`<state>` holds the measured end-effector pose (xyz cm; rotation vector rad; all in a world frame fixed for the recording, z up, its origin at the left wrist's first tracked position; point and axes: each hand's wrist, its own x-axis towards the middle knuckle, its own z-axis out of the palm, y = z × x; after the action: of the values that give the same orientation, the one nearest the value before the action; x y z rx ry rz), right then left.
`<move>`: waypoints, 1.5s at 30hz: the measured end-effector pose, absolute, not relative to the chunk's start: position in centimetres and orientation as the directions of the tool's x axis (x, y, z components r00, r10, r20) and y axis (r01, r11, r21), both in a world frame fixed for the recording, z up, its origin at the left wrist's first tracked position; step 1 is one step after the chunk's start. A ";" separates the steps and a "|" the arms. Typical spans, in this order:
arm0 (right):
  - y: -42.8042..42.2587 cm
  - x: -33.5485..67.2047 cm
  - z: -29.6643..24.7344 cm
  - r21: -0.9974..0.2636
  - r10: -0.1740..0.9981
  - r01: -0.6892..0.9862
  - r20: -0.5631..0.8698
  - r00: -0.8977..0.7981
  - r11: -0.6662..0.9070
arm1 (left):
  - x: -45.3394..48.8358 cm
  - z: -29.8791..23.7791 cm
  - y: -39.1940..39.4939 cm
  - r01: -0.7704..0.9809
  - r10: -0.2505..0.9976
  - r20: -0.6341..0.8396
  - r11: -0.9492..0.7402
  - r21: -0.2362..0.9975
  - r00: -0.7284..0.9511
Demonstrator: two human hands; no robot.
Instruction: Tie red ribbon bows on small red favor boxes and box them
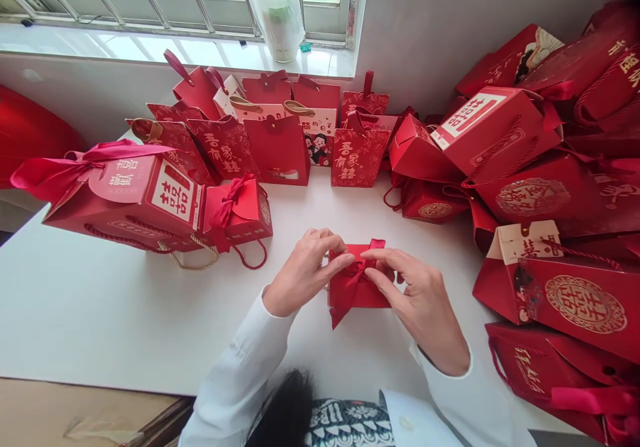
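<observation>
A small red gift box (376,295) sits on the white table in front of me. Its red ribbon (345,298) is tied in a bow on top, with one tail hanging over the near edge and another reaching the far edge. My left hand (311,270) pinches the bow's left side between thumb and fingers. From the other side, my right hand (417,290) has thumb and index finger closed on the bow's right side. The fingers partly cover the knot and the loops.
On the left stand a large red box (125,200) with a pink ribbon and a smaller ribboned box (240,210). Several red gift bags (277,150) line the wall. Red boxes and bags (540,197) pile up on the right. A cardboard box (75,410) lies at lower left.
</observation>
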<state>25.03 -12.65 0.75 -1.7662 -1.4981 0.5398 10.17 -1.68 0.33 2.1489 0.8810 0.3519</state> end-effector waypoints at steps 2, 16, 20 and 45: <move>-12.3 24.6 0.2 -0.768 0.964 0.637 0.118 0.237 -0.062 | 10.4 0.3 -1.8 0.501 0.713 -0.067 -0.420 0.757 0.698; -12.6 23.0 -1.7 -0.636 0.934 0.766 0.215 0.287 -0.089 | 12.3 -0.5 -3.2 0.593 0.904 -0.027 -0.257 0.763 0.427; -13.1 23.2 -1.6 -0.721 0.929 0.687 0.188 0.318 -0.089 | 11.7 -0.5 -3.0 0.579 0.897 -0.082 -0.209 0.788 0.435; -12.9 23.9 -1.3 -0.544 0.891 0.832 0.425 0.158 0.111 | 10.7 -0.4 -2.0 0.263 0.759 -0.187 0.022 0.965 0.624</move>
<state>23.93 -12.88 -1.30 -1.7075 -1.6619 0.1035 10.74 -2.02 -0.37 1.5473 0.8837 0.4749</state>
